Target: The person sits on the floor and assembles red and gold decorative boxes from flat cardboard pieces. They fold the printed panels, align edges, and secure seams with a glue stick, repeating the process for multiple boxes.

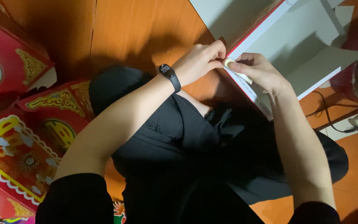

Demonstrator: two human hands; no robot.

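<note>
step: taping/sticking along the edge of a flat box blank [295, 45], judging by the grip; work is at the red-trimmed edge, both hands on it.
left hand [197, 62]: fingertips pinched together on the blank's edge, right by the near end of the red strip [251, 31]; black wrist band [170, 76] on that arm.
right hand [258, 69]: thumb + fingers closed on a small pale tape roll [230, 63], roll pressed to the edge, touching L fingertips.
white strip [242, 77]: runs from under the R fingers along the edge toward the lap; can't tell if stuck down or loose.
blank: grey-white card, lies beyond both hands, edge resting over the lap.
next move needs (judgement): L pinch holds edge steady while R draws roll along the edge; keep strip straight, no wrinkles.
red boxes [17, 137]: finished-looking, stacked well L of the L hand.
cable + plug strip [353, 122]: on floor, R of the R forearm, apart from the work.
</note>
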